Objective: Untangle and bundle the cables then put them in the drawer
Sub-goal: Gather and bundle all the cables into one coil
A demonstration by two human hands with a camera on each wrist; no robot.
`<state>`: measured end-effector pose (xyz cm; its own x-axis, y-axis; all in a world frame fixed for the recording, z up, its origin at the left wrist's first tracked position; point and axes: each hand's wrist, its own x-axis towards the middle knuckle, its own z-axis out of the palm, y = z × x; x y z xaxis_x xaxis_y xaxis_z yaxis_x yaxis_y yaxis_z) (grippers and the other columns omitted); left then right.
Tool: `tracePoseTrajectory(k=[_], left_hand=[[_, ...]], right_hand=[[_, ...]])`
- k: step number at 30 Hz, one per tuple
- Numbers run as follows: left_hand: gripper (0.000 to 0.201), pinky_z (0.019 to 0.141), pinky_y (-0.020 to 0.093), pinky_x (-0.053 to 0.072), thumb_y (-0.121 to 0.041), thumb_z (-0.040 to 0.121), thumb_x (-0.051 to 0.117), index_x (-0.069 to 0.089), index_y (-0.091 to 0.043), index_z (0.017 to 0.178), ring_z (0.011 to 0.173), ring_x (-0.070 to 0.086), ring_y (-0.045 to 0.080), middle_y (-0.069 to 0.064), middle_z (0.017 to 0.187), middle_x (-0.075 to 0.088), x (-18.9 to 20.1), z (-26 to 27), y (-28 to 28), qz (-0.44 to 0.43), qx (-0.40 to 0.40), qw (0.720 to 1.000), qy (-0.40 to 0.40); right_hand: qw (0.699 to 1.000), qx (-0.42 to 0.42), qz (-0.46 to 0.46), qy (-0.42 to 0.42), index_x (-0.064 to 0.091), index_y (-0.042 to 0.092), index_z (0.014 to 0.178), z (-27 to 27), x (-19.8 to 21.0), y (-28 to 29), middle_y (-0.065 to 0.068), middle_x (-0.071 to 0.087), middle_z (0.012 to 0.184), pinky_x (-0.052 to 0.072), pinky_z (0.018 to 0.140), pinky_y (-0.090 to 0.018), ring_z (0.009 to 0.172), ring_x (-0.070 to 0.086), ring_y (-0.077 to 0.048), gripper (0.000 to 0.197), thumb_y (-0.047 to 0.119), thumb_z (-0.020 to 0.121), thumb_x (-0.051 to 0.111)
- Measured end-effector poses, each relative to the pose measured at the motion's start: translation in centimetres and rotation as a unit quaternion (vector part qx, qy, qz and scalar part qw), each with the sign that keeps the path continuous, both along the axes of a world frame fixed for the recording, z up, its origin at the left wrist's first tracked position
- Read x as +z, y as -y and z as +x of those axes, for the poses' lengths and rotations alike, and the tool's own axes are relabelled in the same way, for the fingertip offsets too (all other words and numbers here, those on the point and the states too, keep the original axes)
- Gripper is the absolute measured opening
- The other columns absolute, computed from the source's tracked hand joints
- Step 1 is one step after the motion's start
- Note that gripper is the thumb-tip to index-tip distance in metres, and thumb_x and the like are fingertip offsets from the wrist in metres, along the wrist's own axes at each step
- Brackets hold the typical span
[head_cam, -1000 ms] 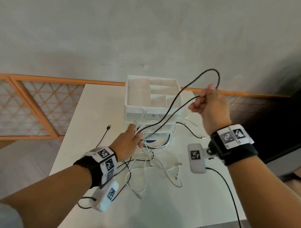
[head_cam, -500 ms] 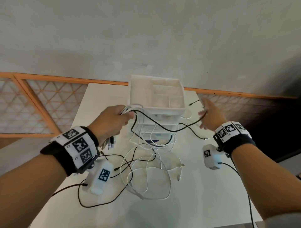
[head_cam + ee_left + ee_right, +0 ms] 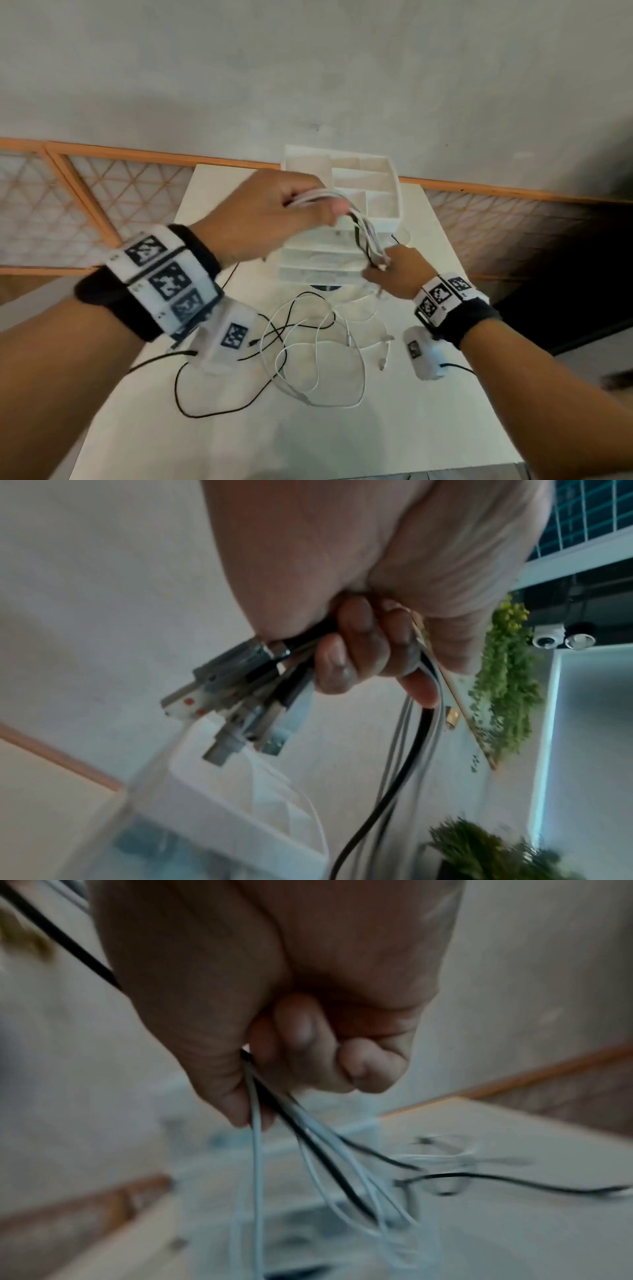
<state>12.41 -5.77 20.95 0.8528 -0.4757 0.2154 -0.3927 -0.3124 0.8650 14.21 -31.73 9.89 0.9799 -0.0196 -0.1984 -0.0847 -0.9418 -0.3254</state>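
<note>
My left hand is raised in front of the white drawer unit and grips a bunch of white and black cables near their plug ends. The cables run down and to the right into my right hand, which grips them lower down, in front of the unit. In the right wrist view the fingers are curled round several white and black strands. The loose lengths lie in loops on the white table.
The drawer unit has an open compartment tray on top, at the table's far edge by the grey wall. An orange lattice rail runs behind. Wrist-camera leads trail on the table near my left forearm.
My left hand has lifted up with the cable ends. My right hand has come in from the far right and taken hold of the same bunch below the left hand.
</note>
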Motion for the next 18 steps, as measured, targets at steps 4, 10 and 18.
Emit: tracePoseTrajectory(k=[4, 10, 18], left_hand=[[0.046, 0.048, 0.023, 0.029, -0.056, 0.098, 0.040, 0.078, -0.031, 0.089, 0.049, 0.031, 0.014, -0.008, 0.058, 0.038, -1.9, 0.8, -4.4, 0.111, 0.035, 0.989, -0.095], [0.036, 0.054, 0.013, 0.037, -0.029, 0.106, 0.037, 0.073, -0.021, 0.102, 0.071, 0.060, 0.013, -0.008, 0.077, 0.057, -9.5, 0.6, -5.7, 0.350, 0.040, 0.922, -0.159], [0.036, 0.071, 0.031, 0.038, -0.037, 0.101, 0.050, 0.058, -0.005, 0.088, 0.083, 0.057, 0.026, 0.011, 0.091, 0.061, -13.2, 0.3, -5.5, 0.302, 0.094, 0.927, -0.200]], right_hand=[[0.980, -0.183, 0.008, 0.077, 0.073, 0.019, 0.091, 0.2, -1.0, 6.2, -0.009, 0.075, 0.085, 0.056, 0.081, -0.034, 0.087, 0.071, -0.032, 0.014, 0.028, 0.089, 0.063], [0.971, -0.192, 0.112, 0.093, 0.042, 0.037, 0.145, 0.0, -2.1, 5.0, -0.003, 0.060, 0.140, 0.042, 0.103, -0.034, 0.126, 0.057, -0.030, 0.062, 0.021, 0.090, 0.068], [0.991, 0.033, 0.104, -0.080, 0.064, 0.035, 0.114, -6.8, -8.8, -5.3, 0.017, 0.072, 0.093, 0.050, 0.097, -0.034, 0.090, 0.064, -0.008, 0.042, 0.054, 0.078, 0.075]])
